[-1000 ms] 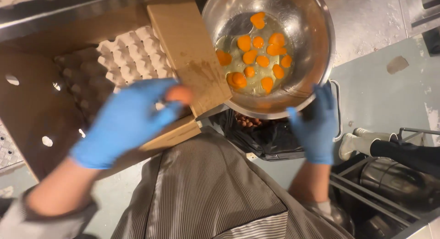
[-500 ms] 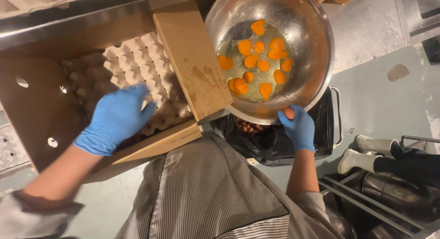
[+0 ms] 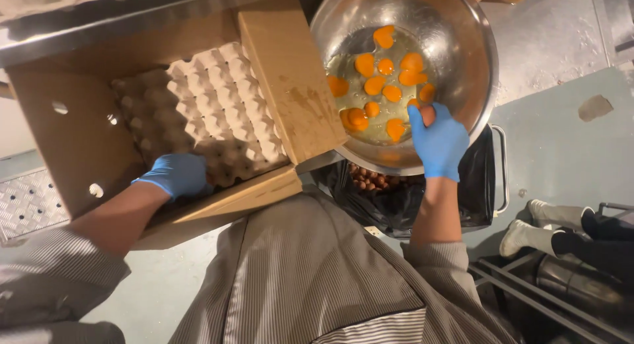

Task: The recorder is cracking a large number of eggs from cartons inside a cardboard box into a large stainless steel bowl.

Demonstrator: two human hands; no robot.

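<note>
Right hand (image 3: 438, 144) up over the near rim of the steel bowl (image 3: 475, 60), fingers pinching a brown egg (image 3: 428, 113) just above the yolks (image 3: 383, 80); open room inside the bowl, tight at its left edge against the cardboard flap (image 3: 284, 80); left hand (image 3: 177, 174) down in the carton box (image 3: 72, 146) at the egg tray (image 3: 211, 113), fingers curled on its near edge, tips hidden; black bin bag (image 3: 396, 205) half covered under the bowl, contents hard to read.

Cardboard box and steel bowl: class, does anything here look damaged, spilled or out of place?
The cardboard box flap beside the steel bowl carries dark stains, likely egg drips. Otherwise nothing stands out: the yolks sit whole inside the bowl.
</note>
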